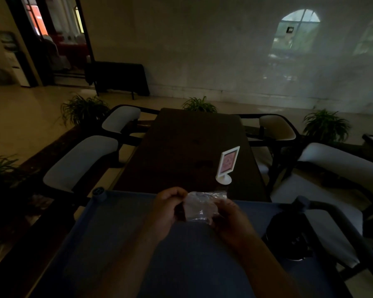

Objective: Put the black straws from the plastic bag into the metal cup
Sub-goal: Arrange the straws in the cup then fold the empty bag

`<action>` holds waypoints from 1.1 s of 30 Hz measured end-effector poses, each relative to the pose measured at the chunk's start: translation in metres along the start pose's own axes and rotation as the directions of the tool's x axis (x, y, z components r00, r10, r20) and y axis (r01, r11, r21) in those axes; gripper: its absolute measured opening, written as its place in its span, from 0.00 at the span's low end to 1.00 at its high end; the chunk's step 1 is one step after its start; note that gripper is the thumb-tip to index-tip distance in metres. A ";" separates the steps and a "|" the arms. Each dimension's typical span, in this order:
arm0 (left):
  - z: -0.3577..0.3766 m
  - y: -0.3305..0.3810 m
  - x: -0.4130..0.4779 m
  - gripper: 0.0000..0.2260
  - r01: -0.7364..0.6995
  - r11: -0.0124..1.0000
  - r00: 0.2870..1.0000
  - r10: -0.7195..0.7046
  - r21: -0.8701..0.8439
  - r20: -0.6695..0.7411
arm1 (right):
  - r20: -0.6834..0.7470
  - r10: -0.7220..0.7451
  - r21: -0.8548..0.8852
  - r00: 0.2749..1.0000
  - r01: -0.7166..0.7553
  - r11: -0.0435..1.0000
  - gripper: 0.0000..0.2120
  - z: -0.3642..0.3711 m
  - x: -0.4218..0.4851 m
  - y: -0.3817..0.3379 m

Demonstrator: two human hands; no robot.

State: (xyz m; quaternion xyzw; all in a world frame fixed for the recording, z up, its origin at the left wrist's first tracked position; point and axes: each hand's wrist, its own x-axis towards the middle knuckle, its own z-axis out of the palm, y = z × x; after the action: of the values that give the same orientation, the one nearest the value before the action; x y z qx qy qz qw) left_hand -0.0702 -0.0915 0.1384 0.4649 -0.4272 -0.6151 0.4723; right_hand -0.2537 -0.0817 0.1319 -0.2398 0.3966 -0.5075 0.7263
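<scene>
**Item 1: plastic bag** [200, 206]. Clear, crumpled. Held off the surface btw both hands, over the far edge of the blue trolley deck [116, 233]. Kept raised and close in, prob. so both hands can work the mouth open.

**Item 2: left hand** [170, 208]. At 9 o'clock of the bag, fingers curled round its left end. There is a dark patch by the fingers, poss. straw ends, but it is too dim to confirm.

**Item 3: right hand** [228, 216]. At 3–4 o'clock of the bag, fingers curled and gripping the lower right side. Reads as a counter-hold, pulling the film taut against the other hand.

**Item 4: black straws.** Not made out separately; presumed inside the bag. None seen elsewhere.

**Item 5: dark round vessel** [289, 235]. Sits on the deck at 4 o'clock of the hands, near the right rail, w/ a bright glint low on its near side. May be the metal cup; cannot tell. If so, it is handy for the right hand.

**Item 6: bench** [181, 147]. Dark top, at 12 o'clock beyond the deck. A white sign stand [226, 166] is upright at 1 o'clock, near the bench's near-right corner.

**Item 7: surrounds.** Pale-cushioned chairs [80, 160] flank the bench at 10 and 2 o'clock. Potted plants [199, 105] are further out.

**Status (est.):** opening stage; no straw out yet.
</scene>
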 end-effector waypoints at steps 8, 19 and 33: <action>0.004 0.010 -0.011 0.10 -0.068 0.937 0.998 0.061 0.342 0.031 | -0.120 0.039 -0.441 0.992 -0.088 0.893 0.29 -0.001 0.004 -0.006; 0.002 -0.003 -0.011 0.22 -0.098 0.937 0.994 0.073 0.336 0.085 | 0.146 -0.110 -0.586 0.983 0.175 0.791 0.32 0.002 -0.001 -0.005; -0.013 0.004 -0.009 0.06 -0.094 0.937 0.995 0.084 0.336 0.047 | 0.092 -0.220 -0.665 0.971 0.224 0.712 0.45 0.013 0.006 -0.009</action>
State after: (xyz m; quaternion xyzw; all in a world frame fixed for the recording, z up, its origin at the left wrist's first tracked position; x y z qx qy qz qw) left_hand -0.0551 -0.0843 0.1415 0.5095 -0.5544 -0.5179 0.4059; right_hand -0.2473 -0.0916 0.1437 -0.5324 0.5186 -0.4133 0.5260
